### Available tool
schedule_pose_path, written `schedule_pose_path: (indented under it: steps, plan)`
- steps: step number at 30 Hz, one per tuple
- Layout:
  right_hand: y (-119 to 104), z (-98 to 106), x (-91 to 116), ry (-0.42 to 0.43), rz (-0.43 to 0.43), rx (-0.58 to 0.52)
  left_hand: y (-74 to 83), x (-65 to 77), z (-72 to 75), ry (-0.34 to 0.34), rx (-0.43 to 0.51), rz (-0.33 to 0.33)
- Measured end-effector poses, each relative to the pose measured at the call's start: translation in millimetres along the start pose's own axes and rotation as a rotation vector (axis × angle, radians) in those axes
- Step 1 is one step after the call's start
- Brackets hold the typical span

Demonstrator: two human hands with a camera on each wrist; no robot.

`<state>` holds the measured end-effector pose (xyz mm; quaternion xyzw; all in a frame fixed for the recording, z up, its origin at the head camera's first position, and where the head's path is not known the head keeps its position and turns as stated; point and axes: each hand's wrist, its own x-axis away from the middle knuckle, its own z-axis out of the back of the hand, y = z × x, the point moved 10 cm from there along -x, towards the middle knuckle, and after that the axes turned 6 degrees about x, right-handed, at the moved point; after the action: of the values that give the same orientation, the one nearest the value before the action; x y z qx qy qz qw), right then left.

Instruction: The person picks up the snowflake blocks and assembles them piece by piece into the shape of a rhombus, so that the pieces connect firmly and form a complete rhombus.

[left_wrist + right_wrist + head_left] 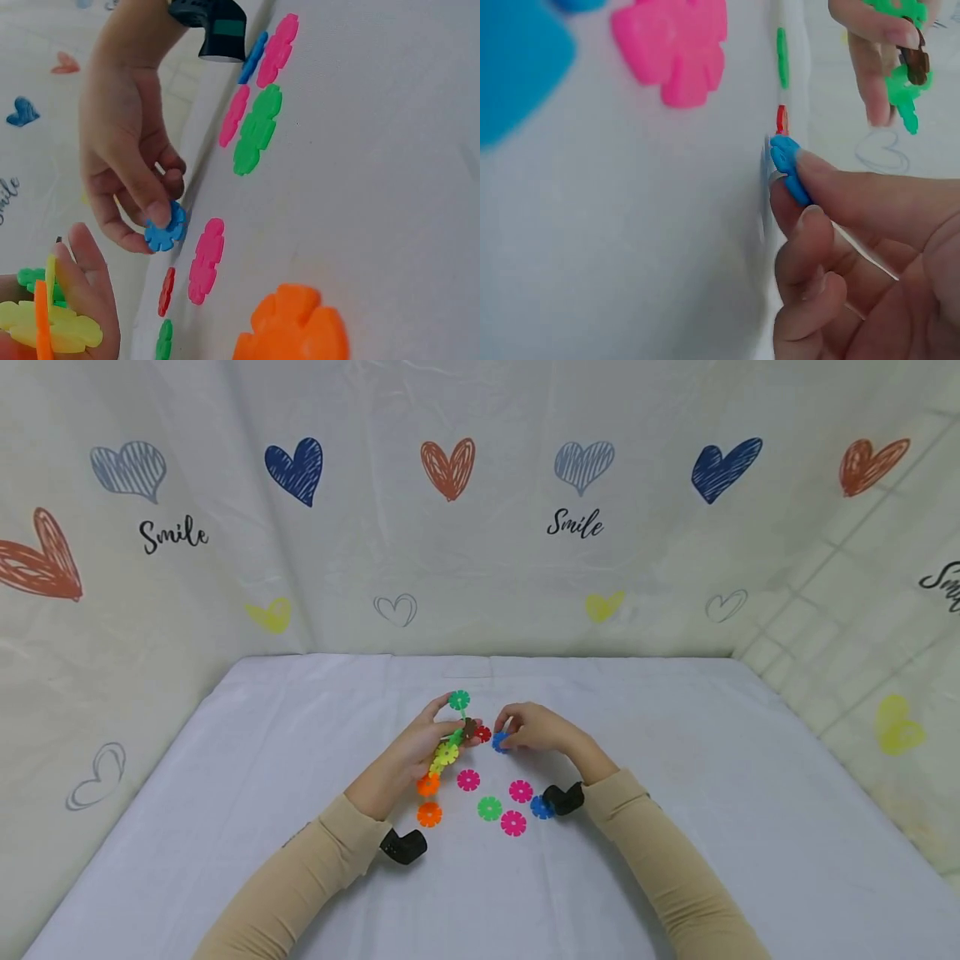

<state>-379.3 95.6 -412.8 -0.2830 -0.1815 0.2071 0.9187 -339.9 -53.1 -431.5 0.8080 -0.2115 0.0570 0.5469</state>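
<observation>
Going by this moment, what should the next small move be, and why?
Probably bring the right hand toward the left hand and try slotting the blue disc onto the joined discs: the right hand pinches that notched disc, the left holds the joined ones, and a gap separates them.

Notched plastic flower discs are lying flat on a white cloth-covered table.
Two pink discs are sitting just beside a green disc; a partly hidden blue disc is resting right of them. Leftward, another pink disc and an orange disc are lying apart, while a red disc is lying farther back.
</observation>
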Motion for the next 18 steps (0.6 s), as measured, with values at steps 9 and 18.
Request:
schedule_pose_path:
  steps: [9, 18]
  plan:
    - [3, 34, 5, 0.232, 0.075, -0.233, -1.3, 1.2, -6.5, -0.033, -0.121, 0.016]
    - [5, 39, 6, 0.289, 0.096, -0.303, -6.2, 2.7, -9.1, -0.048, -0.164, 0.043]
